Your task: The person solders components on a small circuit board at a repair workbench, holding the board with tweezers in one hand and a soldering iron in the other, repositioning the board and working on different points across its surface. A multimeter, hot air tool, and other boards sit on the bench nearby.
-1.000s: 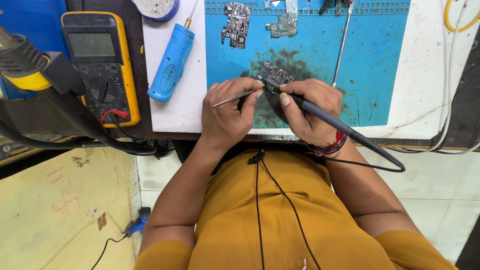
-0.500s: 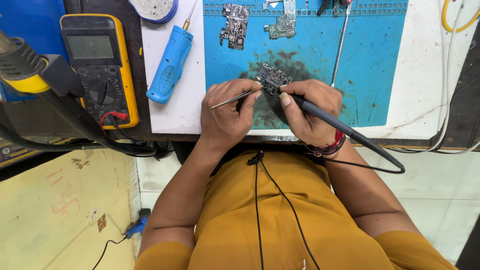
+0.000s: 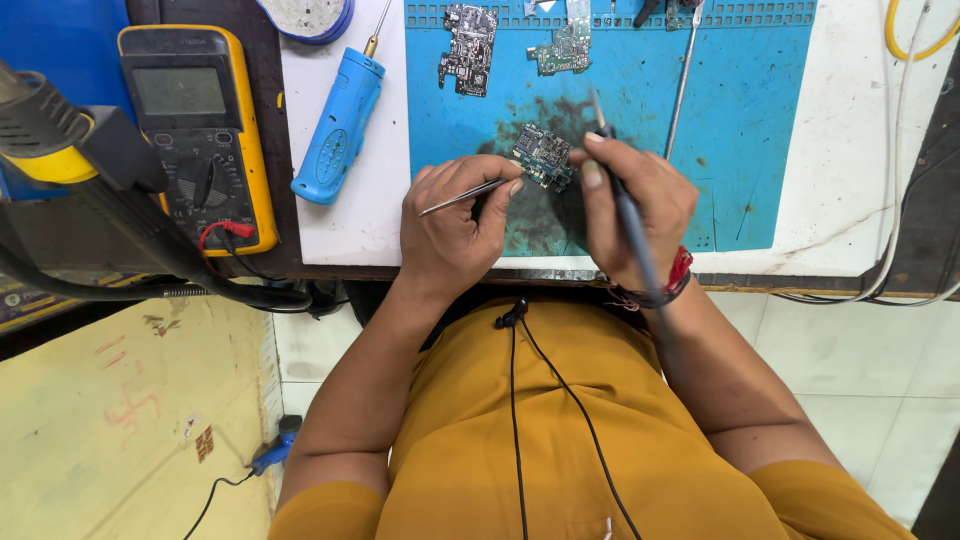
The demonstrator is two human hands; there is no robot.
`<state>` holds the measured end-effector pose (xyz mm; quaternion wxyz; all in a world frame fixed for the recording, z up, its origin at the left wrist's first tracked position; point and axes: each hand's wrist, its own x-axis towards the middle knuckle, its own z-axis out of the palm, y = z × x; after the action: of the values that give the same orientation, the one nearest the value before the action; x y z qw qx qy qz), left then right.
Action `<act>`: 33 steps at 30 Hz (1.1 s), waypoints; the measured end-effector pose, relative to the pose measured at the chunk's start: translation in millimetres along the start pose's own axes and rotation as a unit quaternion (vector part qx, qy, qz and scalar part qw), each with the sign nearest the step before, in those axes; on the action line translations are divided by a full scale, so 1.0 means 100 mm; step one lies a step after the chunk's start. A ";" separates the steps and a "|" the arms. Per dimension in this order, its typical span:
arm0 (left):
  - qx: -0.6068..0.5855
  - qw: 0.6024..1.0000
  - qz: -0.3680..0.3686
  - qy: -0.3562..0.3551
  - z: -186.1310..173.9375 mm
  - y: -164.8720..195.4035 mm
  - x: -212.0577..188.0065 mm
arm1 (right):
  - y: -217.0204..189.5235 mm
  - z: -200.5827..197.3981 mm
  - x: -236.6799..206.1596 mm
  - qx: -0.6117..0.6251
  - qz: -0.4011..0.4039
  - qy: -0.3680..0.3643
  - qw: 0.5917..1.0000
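Observation:
My left hand (image 3: 455, 220) grips thin metal tweezers (image 3: 462, 196) whose tips hold a small circuit board (image 3: 543, 155) over the stained blue work mat (image 3: 740, 120). My right hand (image 3: 630, 205) holds a dark pen-shaped soldering iron (image 3: 625, 210) nearly upright, its tip pointing away from me just right of the board. The iron's cable runs back along my right forearm. Both hands rest at the near edge of the bench.
Two more circuit boards (image 3: 467, 45) (image 3: 563, 45) lie at the mat's far edge. A blue electric screwdriver (image 3: 340, 125) lies on the white surface to the left, beside a yellow multimeter (image 3: 195, 130). A hot-air tool with a yellow band (image 3: 60, 140) juts in at far left. A metal rod (image 3: 682, 85) lies on the mat.
My right hand has swung the soldering iron from lying low and pointing left to standing nearly upright. The left hand keeps the tweezers on the board.

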<state>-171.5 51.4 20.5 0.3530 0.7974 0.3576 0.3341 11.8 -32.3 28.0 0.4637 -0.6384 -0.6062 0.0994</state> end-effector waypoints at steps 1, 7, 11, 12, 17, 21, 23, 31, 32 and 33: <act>0.000 1.000 -0.001 -0.002 0.00 0.00 0.00 | -0.02 0.02 0.02 -0.038 -0.001 0.001 0.999; -0.002 1.000 0.002 0.004 0.00 -0.01 0.00 | -0.12 0.00 0.13 -0.150 -0.029 -0.104 0.983; 0.000 1.000 -0.006 -0.001 0.00 -0.02 -0.01 | -0.08 0.02 0.14 -0.115 -0.060 -0.108 0.986; 0.002 1.000 -0.008 -0.002 0.00 -0.02 -0.01 | -0.05 0.02 0.13 -0.105 -0.061 -0.110 0.986; -0.066 0.996 -0.062 0.017 0.00 0.01 0.00 | 0.05 0.02 -0.04 -0.010 -0.014 -0.026 1.000; -0.142 0.975 -0.168 0.018 0.05 0.04 0.04 | 0.10 0.04 -0.15 0.083 0.044 0.040 0.995; -0.091 0.987 -0.133 0.017 0.07 0.03 0.06 | 0.13 0.02 -0.15 0.084 0.024 0.038 0.995; -0.019 0.999 -0.035 0.023 0.08 0.00 0.04 | 0.09 -0.03 -0.10 0.020 0.023 -0.009 0.999; -0.013 0.999 -0.033 0.024 0.08 -0.01 0.04 | 0.09 -0.03 -0.09 0.018 0.020 -0.014 1.000; -0.008 0.999 -0.030 0.024 0.08 -0.01 0.04 | 0.09 -0.03 -0.08 0.015 0.017 -0.018 1.000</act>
<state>-163.1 52.6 16.2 0.3605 0.7754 0.3872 0.3447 18.0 -38.9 19.2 0.4607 -0.6399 -0.6016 0.1277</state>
